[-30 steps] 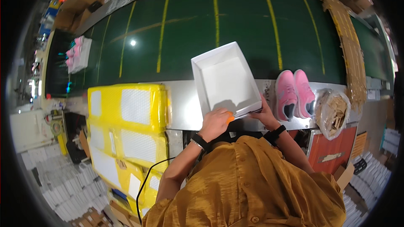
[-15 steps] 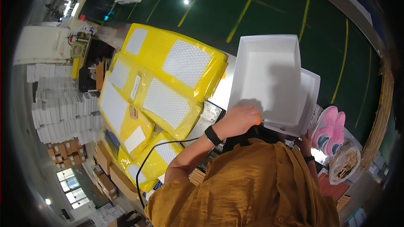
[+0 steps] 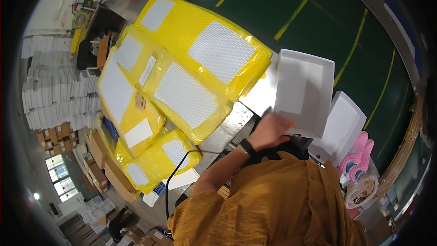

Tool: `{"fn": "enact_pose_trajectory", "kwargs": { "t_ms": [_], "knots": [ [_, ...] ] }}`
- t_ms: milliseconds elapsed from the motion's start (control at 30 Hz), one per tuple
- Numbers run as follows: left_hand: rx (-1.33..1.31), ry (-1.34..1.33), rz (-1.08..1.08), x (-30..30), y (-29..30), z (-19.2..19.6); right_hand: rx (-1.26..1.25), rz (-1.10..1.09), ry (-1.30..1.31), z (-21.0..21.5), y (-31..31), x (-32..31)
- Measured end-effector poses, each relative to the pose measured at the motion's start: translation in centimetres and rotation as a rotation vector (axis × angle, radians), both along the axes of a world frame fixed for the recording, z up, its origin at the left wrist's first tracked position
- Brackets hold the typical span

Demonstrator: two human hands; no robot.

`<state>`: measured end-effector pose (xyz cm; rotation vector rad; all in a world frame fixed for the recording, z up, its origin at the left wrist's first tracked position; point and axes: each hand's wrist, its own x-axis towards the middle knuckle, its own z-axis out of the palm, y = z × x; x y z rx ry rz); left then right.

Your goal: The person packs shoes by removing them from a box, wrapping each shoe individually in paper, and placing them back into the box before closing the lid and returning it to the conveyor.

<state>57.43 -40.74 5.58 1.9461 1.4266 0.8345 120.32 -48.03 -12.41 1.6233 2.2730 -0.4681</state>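
My left hand [image 3: 271, 129], with a black band on the wrist, grips the near edge of a shallow white box tray [image 3: 302, 89] held over the metal table edge [image 3: 230, 125]. A second white box part [image 3: 344, 125] lies just right of it and partly under it. A pair of pink shoes [image 3: 358, 157] sits beyond that, at the right. My right hand is hidden behind my mustard-coloured shirt and the boxes.
Large yellow wrapped bundles [image 3: 195, 64] pile up left of the tray. A dark green belt with yellow lines [image 3: 318, 13] runs behind. Stacks of white boxes [image 3: 54, 91] and brown cartons [image 3: 54, 139] stand at far left. A crumpled paper bag [image 3: 362, 191] lies lower right.
The view has swung left toward the yellow bundles. The single tray held in both hands now shows as two white parts, and my right hand has gone out of sight.
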Motion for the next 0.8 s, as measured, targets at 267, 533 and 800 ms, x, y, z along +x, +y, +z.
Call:
{"fn": "enact_pose_trajectory", "kwargs": {
  "t_ms": [267, 533, 800],
  "knots": [
    [-0.246, 0.355, 1.282, -20.3, -12.7, -11.5, 0.233, -0.594, 0.274, 14.3, 9.4, -15.8],
    [-0.51, -0.555, 0.973, -21.5, -7.9, -0.4, -0.472, -0.503, 1.046, 22.1, 19.5, -36.9],
    [-0.253, -0.74, 0.183, -5.7, -3.5, 7.9, -1.089, -0.182, 0.914, 24.7, 17.1, -43.0]
  ]
}}
